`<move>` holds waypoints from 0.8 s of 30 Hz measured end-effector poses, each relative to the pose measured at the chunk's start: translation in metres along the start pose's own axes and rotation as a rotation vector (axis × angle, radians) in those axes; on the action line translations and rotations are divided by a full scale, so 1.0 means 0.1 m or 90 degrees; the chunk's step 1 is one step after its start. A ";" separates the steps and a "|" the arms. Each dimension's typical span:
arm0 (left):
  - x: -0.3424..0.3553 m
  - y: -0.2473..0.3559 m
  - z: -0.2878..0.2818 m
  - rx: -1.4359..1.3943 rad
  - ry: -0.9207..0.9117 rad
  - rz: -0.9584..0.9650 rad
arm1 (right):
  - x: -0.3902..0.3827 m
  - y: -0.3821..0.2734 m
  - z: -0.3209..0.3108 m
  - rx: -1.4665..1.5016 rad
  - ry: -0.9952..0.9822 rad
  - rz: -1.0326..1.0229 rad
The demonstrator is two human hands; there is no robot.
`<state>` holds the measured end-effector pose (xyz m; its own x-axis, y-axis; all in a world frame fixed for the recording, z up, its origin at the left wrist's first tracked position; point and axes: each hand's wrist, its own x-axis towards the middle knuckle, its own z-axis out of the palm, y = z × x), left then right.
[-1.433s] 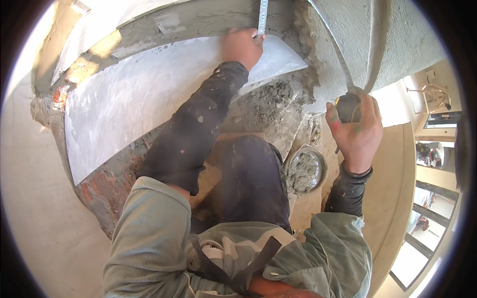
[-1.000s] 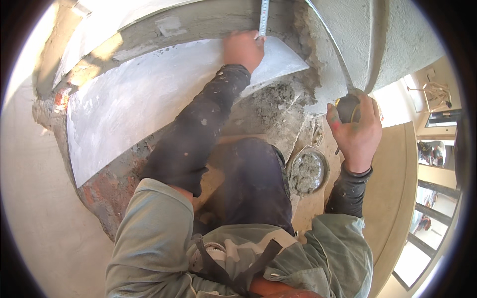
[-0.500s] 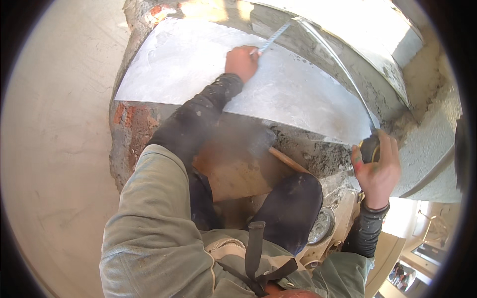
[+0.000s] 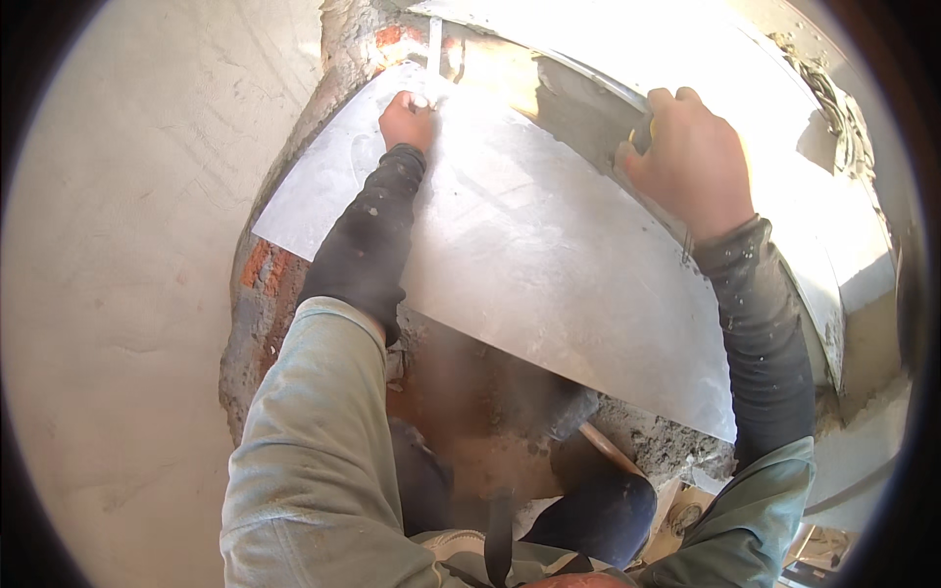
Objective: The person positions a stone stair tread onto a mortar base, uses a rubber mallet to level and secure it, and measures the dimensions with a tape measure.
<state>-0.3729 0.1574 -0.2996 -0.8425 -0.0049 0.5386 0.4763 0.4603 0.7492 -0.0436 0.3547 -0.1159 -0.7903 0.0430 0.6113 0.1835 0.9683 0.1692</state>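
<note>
A pale grey slab (image 4: 559, 274) lies before me on rough mortar and brick. Over its far left part, my left hand (image 4: 407, 122) is closed on the end of a tape measure blade (image 4: 434, 47). From there the white strip runs up to the far ledge, bends, and follows the ledge's edge to the right. My right hand (image 4: 694, 162) grips the dark tape measure case (image 4: 642, 132), above the slab's far right edge. Most of the case is hidden by the fingers. A mallet with a black head (image 4: 570, 410) and wooden handle (image 4: 613, 449) lies between my knees and the slab.
A smooth plastered wall (image 4: 137, 294) fills the left side. Beyond the slab is a bright, pale ledge (image 4: 716, 88), with a bundle of cords (image 4: 843, 127) at its far right. Exposed brick (image 4: 270, 269) and rough mortar (image 4: 657, 431) border the slab.
Both hands have moved farther away, the left also leftward along the slab. My right hand has brought the tape case from the slab's near right corner up to the far ledge. The view has shifted.
</note>
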 end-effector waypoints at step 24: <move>1.36 -0.60 0.65 0.280 -0.233 0.014 | 1.57 -0.52 1.24 0.066 0.090 -0.070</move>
<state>-0.5321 0.1869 -0.2966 -0.9033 0.2804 0.3247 0.4107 0.7838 0.4659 -0.2495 0.3412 -0.1247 -0.7114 -0.0918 0.6968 0.0339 0.9858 0.1645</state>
